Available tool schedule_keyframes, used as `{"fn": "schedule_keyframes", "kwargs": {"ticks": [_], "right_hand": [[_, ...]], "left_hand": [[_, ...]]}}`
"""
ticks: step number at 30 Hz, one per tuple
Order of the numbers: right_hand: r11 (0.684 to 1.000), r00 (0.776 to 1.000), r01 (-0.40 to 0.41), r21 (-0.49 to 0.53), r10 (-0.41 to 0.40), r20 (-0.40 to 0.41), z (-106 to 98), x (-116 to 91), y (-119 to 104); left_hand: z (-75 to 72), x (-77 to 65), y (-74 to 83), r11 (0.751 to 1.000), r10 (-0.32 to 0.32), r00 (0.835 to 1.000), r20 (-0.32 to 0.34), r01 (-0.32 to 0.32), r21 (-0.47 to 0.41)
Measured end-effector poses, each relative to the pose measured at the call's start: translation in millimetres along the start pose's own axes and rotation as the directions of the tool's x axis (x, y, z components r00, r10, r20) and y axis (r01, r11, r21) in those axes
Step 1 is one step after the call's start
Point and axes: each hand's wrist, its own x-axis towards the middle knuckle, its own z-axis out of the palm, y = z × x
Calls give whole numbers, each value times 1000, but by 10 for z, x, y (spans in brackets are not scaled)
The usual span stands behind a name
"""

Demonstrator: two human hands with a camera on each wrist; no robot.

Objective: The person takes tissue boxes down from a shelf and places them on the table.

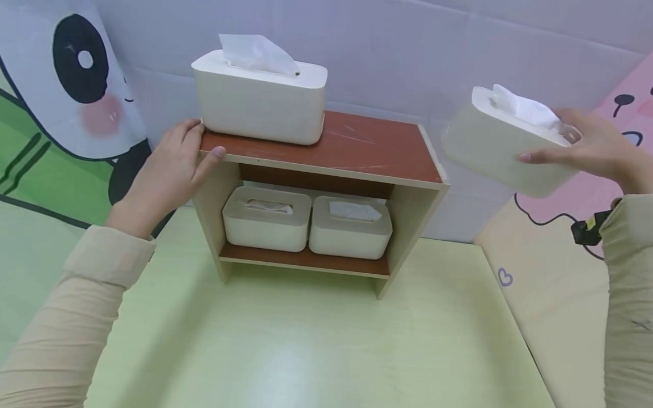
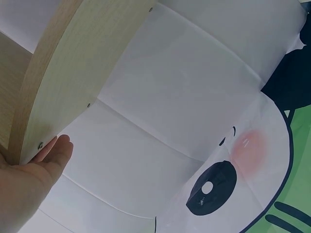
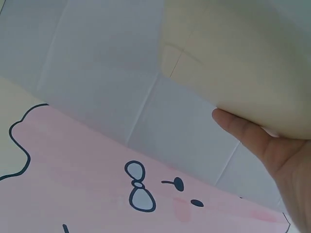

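Note:
My right hand (image 1: 602,144) grips a white tissue box (image 1: 510,144) by its right end, thumb on the front face. This box is tilted in the air to the right of a small two-tier shelf (image 1: 377,144), a tissue poking from its slot. At the shelf's top left corner my left hand (image 1: 170,170) holds the edge, with the thumb over the front; the left wrist view has its fingers against the outer side panel (image 2: 73,73). Close to those fingers, another tissue box (image 1: 260,107) stands upright on the reddish-brown top board.
Inside the lower tier sit two more tissue boxes side by side, a left one (image 1: 267,232) and a right one (image 1: 352,238). The shelf stands on a pale table (image 1: 306,340) against a white wall covering (image 1: 388,62). Cartoon-printed panels flank both sides.

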Motion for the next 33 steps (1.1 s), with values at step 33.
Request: {"fn": "schedule_keyframes", "kwargs": {"ticks": [33], "right_hand": [[998, 996, 25, 59, -30, 90, 905, -223, 691]], "left_hand": [[-5, -17, 3, 1000, -9, 1000, 0, 9, -8]]}}
